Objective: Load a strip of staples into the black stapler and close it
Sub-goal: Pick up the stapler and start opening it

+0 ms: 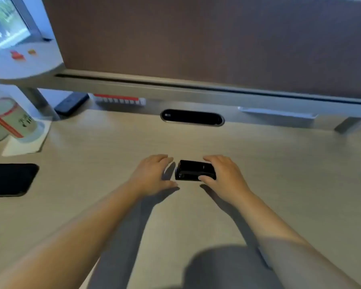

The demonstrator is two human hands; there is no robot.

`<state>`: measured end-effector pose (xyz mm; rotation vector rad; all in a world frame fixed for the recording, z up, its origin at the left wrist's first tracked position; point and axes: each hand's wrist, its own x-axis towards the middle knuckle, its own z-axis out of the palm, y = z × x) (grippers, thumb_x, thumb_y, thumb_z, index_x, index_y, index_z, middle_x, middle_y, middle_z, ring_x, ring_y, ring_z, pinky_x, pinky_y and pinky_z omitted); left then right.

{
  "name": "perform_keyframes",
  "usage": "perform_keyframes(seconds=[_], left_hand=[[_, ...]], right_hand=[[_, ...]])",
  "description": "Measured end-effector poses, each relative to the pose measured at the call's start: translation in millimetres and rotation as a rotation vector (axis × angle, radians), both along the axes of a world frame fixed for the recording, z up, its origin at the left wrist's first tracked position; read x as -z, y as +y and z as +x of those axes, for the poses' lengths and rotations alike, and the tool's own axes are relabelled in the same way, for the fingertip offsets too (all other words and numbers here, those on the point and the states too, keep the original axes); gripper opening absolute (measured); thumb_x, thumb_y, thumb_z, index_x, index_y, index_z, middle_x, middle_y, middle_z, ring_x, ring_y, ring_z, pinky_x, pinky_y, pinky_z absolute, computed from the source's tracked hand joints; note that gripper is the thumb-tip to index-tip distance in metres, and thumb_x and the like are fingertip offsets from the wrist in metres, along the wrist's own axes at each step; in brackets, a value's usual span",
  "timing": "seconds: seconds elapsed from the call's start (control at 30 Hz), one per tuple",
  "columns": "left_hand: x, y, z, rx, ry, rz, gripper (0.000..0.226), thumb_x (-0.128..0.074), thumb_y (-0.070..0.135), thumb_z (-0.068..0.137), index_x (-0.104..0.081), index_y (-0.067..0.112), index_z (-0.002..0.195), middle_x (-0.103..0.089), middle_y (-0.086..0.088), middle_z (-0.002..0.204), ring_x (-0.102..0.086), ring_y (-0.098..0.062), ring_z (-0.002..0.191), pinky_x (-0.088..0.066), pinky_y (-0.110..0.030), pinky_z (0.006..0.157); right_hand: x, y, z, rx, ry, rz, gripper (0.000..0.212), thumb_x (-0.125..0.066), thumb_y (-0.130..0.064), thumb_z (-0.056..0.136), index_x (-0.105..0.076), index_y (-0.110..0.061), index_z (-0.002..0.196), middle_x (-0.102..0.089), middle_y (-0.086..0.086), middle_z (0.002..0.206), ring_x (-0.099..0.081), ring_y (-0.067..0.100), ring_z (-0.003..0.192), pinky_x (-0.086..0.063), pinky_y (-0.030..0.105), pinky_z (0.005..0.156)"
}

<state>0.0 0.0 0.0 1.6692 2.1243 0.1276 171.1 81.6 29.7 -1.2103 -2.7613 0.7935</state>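
The small black stapler (191, 170) lies flat and closed on the light wooden desk (279, 163), in the middle of the view. My right hand (223, 176) grips its right end, fingers over the top and thumb on the near side. Just left of the stapler my left hand (152, 174) hovers with curved, spread fingers and holds nothing; a narrow gap separates it from the stapler. I see no strip of staples.
A black pad (8, 179) lies at the left edge. A cup with a red band (10, 119) stands on a white coaster at the far left. A grey shelf rail (217, 94) and brown partition run along the back, above a dark oval cable port (192, 117).
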Motion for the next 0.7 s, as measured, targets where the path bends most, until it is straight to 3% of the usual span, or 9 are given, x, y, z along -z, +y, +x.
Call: perform_keyframes(seconds=[0.13,0.3,0.6,0.67,0.7], left_hand=[[15,10,1,-0.089,-0.169,0.117,0.071,-0.067,0.043,0.067,-0.041,0.015,0.128,-0.040,-0.009,0.141,-0.029,-0.025,0.132,-0.024,-0.034,0.109],[34,14,1,-0.181,-0.273,0.296,0.047,-0.074,0.027,0.063,-0.062,0.012,0.105,-0.051,-0.010,0.131,-0.036,-0.025,0.127,-0.026,-0.034,0.105],[43,15,-1,-0.217,-0.299,0.366,0.037,-0.075,0.026,0.060,-0.068,0.012,0.093,-0.058,-0.008,0.124,-0.041,-0.025,0.123,-0.029,-0.034,0.101],[43,15,0,-0.222,-0.303,0.360,0.038,-0.075,0.026,0.060,-0.067,0.012,0.094,-0.057,-0.008,0.124,-0.040,-0.024,0.123,-0.028,-0.032,0.100],[44,15,0,-0.223,-0.303,0.357,0.039,-0.075,0.026,0.060,-0.067,0.013,0.095,-0.057,-0.007,0.124,-0.040,-0.023,0.123,-0.027,-0.031,0.100]], right_hand=[[11,1,-17,0.023,0.070,-0.027,0.049,-0.059,-0.025,0.081,-0.040,-0.016,0.125,-0.051,0.007,0.131,-0.040,0.026,0.121,-0.031,0.038,0.102],[26,2,-26,0.068,0.161,-0.051,0.043,-0.063,-0.019,0.078,-0.048,-0.018,0.119,-0.056,0.006,0.124,-0.043,0.026,0.116,-0.029,0.036,0.098],[27,6,-30,0.057,0.215,-0.096,0.028,-0.062,-0.010,0.076,-0.056,-0.013,0.103,-0.059,0.008,0.112,-0.046,0.026,0.108,-0.033,0.044,0.099],[27,6,-29,0.074,0.263,-0.108,0.028,-0.063,-0.007,0.075,-0.056,-0.012,0.102,-0.059,0.008,0.107,-0.048,0.027,0.105,-0.036,0.041,0.097],[26,7,-27,0.103,0.321,-0.137,0.029,-0.064,-0.004,0.073,-0.057,-0.011,0.101,-0.058,0.007,0.102,-0.050,0.026,0.101,-0.039,0.032,0.094]])
